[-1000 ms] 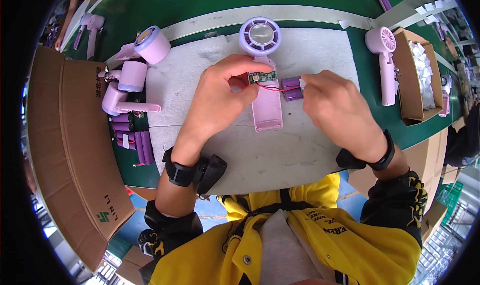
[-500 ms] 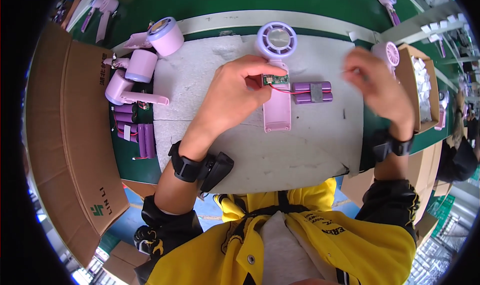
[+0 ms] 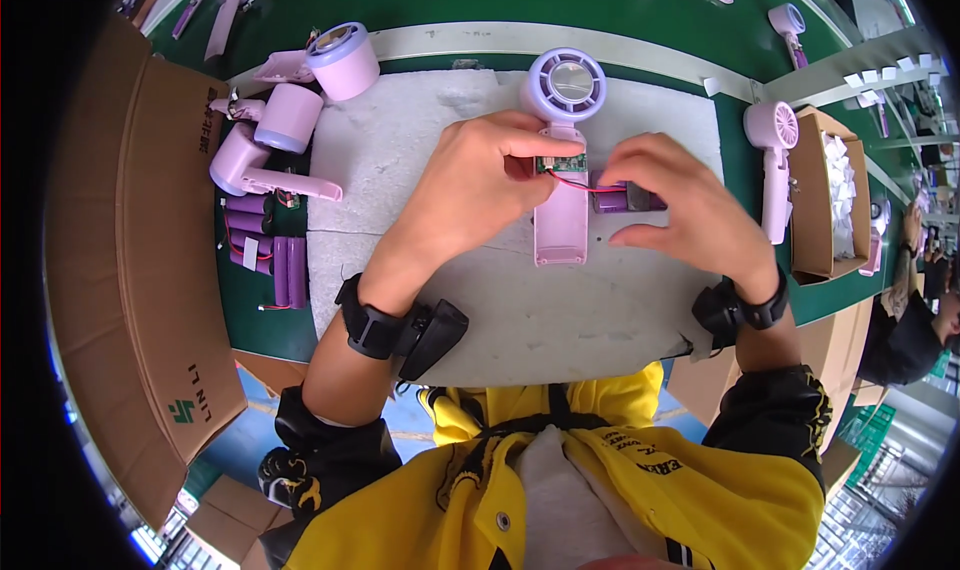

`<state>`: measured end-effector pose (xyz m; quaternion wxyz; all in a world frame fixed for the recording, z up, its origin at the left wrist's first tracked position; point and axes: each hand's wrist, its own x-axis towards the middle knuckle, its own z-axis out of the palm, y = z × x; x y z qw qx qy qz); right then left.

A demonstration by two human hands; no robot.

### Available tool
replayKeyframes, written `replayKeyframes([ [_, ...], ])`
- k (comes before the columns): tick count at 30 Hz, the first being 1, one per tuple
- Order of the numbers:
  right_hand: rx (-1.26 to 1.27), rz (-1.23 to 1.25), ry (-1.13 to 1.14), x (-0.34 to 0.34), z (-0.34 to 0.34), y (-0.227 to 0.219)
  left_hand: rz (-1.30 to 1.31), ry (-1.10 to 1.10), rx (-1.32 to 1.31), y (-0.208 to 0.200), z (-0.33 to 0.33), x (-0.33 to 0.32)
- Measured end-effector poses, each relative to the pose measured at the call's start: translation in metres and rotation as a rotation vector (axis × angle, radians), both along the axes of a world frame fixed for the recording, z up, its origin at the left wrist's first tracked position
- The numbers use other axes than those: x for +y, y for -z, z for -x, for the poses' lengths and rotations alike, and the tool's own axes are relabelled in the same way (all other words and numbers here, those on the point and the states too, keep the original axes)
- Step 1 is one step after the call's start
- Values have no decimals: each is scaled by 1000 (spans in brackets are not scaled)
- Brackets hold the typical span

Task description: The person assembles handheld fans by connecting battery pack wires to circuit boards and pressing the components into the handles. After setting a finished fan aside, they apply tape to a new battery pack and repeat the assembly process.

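Observation:
An open purple hand-fan shell (image 3: 562,210) lies on the grey foam mat (image 3: 520,320), its round head pointing away from me. My left hand (image 3: 480,185) pinches a small green circuit board (image 3: 560,164) at the top of the fan's handle. Red wires run from the board to a purple battery pack (image 3: 612,196) just right of the handle. My right hand (image 3: 680,205) rests over that battery pack with the fingers curled on it.
Several purple fan bodies (image 3: 290,120) and loose purple batteries (image 3: 270,260) lie at the left, beside a large cardboard box (image 3: 130,250). Another fan (image 3: 772,160) stands next to a cardboard box of white parts (image 3: 830,195) at the right. A green belt (image 3: 480,0) runs behind.
My right hand came back from the far right, near the box and fan, and settled on the battery pack. My left hand kept its hold on the circuit board.

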<state>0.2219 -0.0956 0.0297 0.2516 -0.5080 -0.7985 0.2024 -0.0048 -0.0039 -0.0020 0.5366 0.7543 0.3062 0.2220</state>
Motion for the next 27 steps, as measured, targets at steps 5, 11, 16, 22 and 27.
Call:
replayKeyframes([
  [5, 105, 255, 26, 2, -6, 9, -112, -42, -47, 0, -4, 1],
  [11, 527, 860, 38, 4, -11, 11, -150, -35, -27, -2, 0, 3],
  [16, 963, 1117, 15, 0, -2, -2, -210, -32, -35, -1, 0, 3],
  [22, 1111, 1035, -198, -7, -1, -3, -268, -22, -36, -3, -1, 3],
  [27, 908, 965, -122, 0, -8, -11, -312, 6, -27, -2, 0, 4],
])
